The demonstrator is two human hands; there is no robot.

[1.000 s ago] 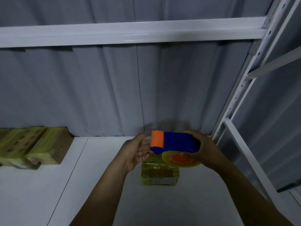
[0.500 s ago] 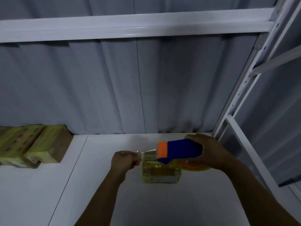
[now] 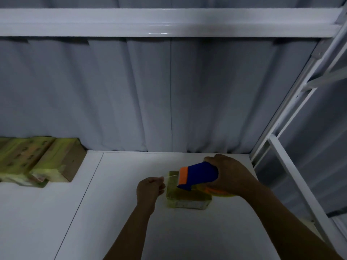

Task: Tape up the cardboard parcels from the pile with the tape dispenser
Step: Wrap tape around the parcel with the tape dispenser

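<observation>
Both hands work just above one parcel in the head view. The left hand (image 3: 150, 188) is curled tight, pinching the free end of the tape strip (image 3: 170, 176), which runs taut to the orange mouth of the tape dispenser (image 3: 199, 175). The right hand (image 3: 229, 175) wraps the dispenser's blue body from behind, fingers closed round it, with the roll showing under the palm. The parcel (image 3: 187, 200) lies flat on the white shelf (image 3: 112, 212), below and between the hands (how much tape it already carries I cannot tell). The pile (image 3: 37, 162) sits well off beyond the left hand. The step looks like drawing out a length not yet laid. Next, the strip needs lowering onto the parcel's top, the end pressed down, and the dispenser dragged across.
</observation>
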